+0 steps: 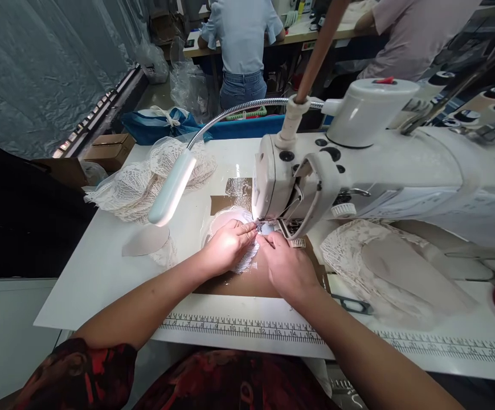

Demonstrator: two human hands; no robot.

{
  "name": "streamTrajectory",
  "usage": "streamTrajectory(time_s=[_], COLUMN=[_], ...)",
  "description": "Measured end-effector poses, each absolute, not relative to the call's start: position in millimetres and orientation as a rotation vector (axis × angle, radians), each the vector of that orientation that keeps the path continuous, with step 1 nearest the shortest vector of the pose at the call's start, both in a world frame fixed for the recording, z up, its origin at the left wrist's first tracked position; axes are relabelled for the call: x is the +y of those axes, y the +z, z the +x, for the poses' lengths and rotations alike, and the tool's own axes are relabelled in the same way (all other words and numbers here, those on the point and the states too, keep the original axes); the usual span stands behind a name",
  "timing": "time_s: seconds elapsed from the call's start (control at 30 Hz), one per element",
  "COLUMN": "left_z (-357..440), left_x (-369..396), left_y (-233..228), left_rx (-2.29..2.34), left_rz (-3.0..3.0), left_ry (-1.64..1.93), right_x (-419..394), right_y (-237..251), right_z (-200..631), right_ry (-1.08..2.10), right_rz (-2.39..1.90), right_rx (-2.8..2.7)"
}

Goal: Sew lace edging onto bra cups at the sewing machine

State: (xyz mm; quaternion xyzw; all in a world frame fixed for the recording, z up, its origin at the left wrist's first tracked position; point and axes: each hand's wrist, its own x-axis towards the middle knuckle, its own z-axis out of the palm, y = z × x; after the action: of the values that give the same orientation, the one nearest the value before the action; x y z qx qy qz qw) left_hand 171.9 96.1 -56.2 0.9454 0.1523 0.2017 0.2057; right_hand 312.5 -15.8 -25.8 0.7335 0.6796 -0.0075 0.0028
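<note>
At a sewing machine (358,171), the left hand (226,246) presses flat on a lace piece (247,259) just left of the needle, fingers together. The right hand (287,267) pinches its edge at the presser foot (266,223). Good feeding likely needs even tension and fingertips clear of the needle. More lace (136,188) lies far left.

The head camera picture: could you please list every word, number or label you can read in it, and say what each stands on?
"6 7 8 9 10 11 12 13 14 15": printed ruler strip along the near edge of the sewing table.
Further numerals on the strip's right stretch: too blurred to read.
Sewing machine: its pale plate's printing is too small to read, no brand legible.
Items on the far workbench: unreadable.
</note>
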Motion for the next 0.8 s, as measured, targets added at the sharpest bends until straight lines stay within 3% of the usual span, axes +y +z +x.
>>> streamTrajectory(time_s=[0.33,0.8], left_z=[171,167], left_x=[105,95], left_y=[-53,-48], left_rx=[0.387,0.685], left_rz=[2.709,2.905], left_ry=[0.518,0.396], right_x=[-18,-22], right_y=[-33,-38], right_z=[315,314], right_ry=[0.022,0.029], right_rz=[2.221,2.289], right_rx=[2.203,2.217])
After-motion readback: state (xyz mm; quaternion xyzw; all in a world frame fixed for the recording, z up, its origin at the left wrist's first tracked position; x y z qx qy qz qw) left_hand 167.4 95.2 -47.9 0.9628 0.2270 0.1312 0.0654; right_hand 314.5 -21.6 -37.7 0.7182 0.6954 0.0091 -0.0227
